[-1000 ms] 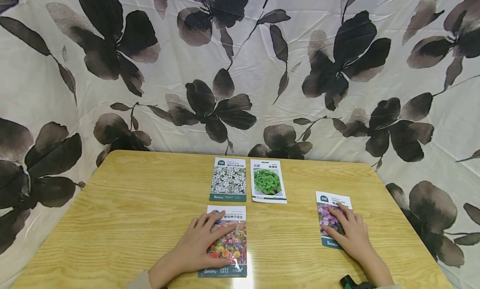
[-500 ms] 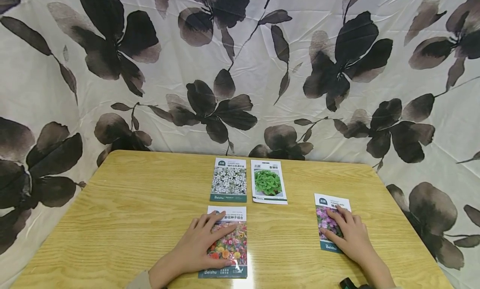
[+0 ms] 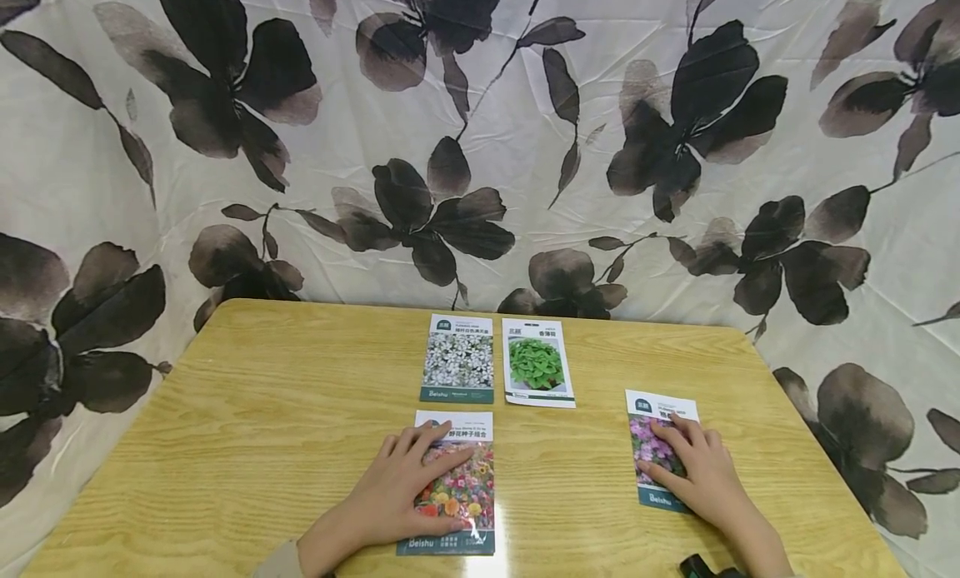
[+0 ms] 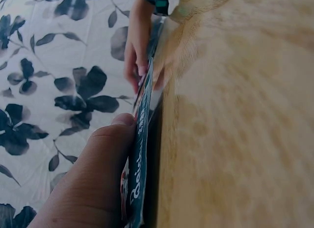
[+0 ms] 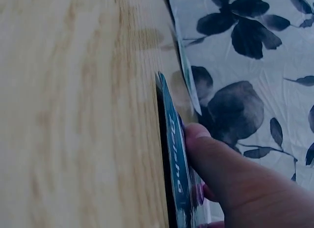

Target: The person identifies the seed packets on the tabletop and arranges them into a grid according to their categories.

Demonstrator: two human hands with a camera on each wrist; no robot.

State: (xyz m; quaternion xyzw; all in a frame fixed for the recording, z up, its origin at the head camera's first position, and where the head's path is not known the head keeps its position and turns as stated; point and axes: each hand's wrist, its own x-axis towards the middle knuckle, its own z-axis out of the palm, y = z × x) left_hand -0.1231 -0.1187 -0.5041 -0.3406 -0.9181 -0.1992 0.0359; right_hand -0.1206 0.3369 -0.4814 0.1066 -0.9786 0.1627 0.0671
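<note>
My left hand lies with fingers spread over a seed packet with a mixed-flower picture, at the front middle of the table. Its thumb rests near the packet's lower part; the left wrist view shows that thumb along the green-edged packet. At the right, my right hand presses its fingertips on a purple-flower seed packet and covers that packet's right side. In the right wrist view, the thumb touches the face of this packet, close over the wood.
Behind the left hand lie a white-flower seed packet and, beside it, a green-leaf seed packet. The wooden table ends at a floral cloth backdrop. A black wrist device shows at the right forearm.
My right hand and the purple-flower packet have slid slightly left and toward the front edge. The left hand and the other packets stay put.
</note>
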